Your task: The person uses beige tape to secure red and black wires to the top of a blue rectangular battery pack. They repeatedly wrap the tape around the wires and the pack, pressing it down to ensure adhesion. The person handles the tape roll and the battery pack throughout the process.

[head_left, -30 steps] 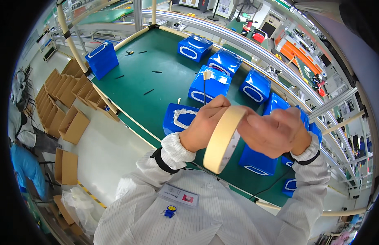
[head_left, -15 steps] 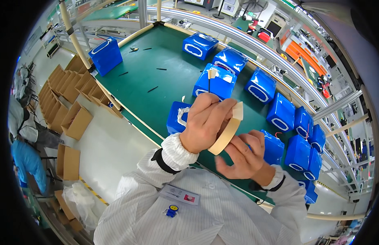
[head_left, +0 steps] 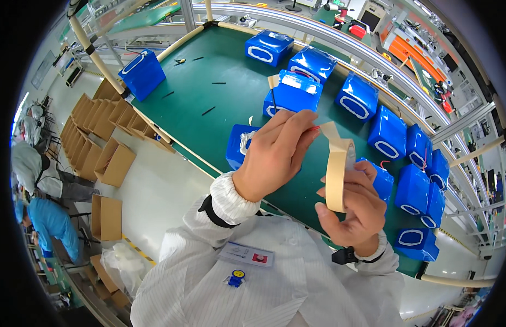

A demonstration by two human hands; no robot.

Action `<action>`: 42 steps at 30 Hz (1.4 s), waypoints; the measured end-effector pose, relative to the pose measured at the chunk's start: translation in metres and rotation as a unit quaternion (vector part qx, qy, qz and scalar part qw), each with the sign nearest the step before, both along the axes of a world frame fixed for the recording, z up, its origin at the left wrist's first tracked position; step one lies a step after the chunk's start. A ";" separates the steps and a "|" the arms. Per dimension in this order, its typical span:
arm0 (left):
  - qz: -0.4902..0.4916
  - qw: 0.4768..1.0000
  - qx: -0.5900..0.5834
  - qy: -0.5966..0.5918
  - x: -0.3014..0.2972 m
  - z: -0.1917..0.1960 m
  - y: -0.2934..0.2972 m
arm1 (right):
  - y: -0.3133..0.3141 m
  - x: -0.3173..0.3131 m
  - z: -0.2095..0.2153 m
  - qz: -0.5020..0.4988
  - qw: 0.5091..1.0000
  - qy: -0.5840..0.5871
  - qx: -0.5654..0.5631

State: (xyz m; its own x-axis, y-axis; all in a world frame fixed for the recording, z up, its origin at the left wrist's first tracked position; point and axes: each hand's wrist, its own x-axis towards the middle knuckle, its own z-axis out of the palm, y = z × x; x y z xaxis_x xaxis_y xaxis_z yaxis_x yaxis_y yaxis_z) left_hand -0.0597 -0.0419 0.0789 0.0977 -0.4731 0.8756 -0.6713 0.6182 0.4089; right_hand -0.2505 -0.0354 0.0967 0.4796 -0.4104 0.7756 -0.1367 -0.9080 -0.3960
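My right hand (head_left: 357, 210) is closed around a roll of cream masking tape (head_left: 335, 180), held upright. Its loose end (head_left: 330, 131) sticks up close to the fingertips of my left hand (head_left: 277, 155). Those fingers are pinched together, and a bit of red wire (head_left: 315, 128) shows at their tips. Just beyond the left hand, a black wire (head_left: 274, 101) stands up with a tape flag (head_left: 273, 82) on its end. Partly hidden by my left hand is a blue-wrapped battery pack (head_left: 236, 144) with a crumpled white patch; another blue pack (head_left: 291, 98) sits behind it.
Several more blue packs (head_left: 392, 131) line the right and far sides of the green table (head_left: 187, 103). One pack (head_left: 142, 75) stands at the far left corner. Short black pieces (head_left: 208, 110) lie scattered. Open cartons (head_left: 114, 163) stand on the floor, left, near other people.
My right hand has moved right with the tape roll, turning it upright. The left hand has come away from the roll, and red wire now shows at its fingertips.
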 end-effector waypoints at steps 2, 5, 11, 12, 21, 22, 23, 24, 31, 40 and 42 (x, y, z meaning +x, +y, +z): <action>0.011 1.000 0.005 -0.009 0.003 0.001 0.002 | 0.000 -0.002 0.002 0.009 1.000 0.009 0.002; 0.039 0.999 0.009 -0.007 0.006 0.003 0.004 | 0.000 -0.003 0.006 0.015 0.999 0.031 -0.004; 0.062 0.998 -0.002 0.011 0.010 0.004 0.007 | -0.005 -0.005 0.002 0.008 0.997 0.069 0.020; 0.062 0.998 0.003 0.017 0.009 0.005 0.008 | -0.008 -0.005 0.000 0.007 0.997 0.072 0.031; 0.005 0.995 0.040 0.091 0.011 0.003 0.008 | -0.032 -0.011 -0.005 0.001 0.994 0.096 0.051; -0.004 0.994 0.038 0.102 0.011 0.003 0.008 | -0.034 -0.011 -0.005 -0.008 0.994 0.098 0.042; -0.018 0.991 0.059 0.122 0.011 0.003 0.009 | -0.035 -0.011 -0.003 -0.013 0.994 0.099 0.036; -0.033 0.986 0.080 0.141 0.010 0.003 0.011 | -0.036 -0.012 -0.001 -0.017 0.994 0.100 0.031; -0.155 0.946 0.165 0.233 0.012 -0.001 0.013 | -0.057 -0.013 0.004 -0.038 0.991 0.130 -0.012; -0.323 0.875 0.234 0.274 0.009 0.003 0.018 | -0.091 -0.005 0.023 -0.045 0.970 0.203 -0.127; -0.370 0.843 0.278 0.274 0.011 0.004 0.018 | -0.101 -0.004 0.027 -0.034 0.962 0.221 -0.156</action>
State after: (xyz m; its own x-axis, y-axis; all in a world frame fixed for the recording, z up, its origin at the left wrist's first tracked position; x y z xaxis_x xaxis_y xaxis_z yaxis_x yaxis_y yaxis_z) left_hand -0.0482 -0.0236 0.0826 -0.0876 -0.9047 0.4170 0.1984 0.3944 0.8973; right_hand -0.2543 -0.1368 0.1238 0.7713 -0.2330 0.5923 -0.2928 -0.9561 0.0053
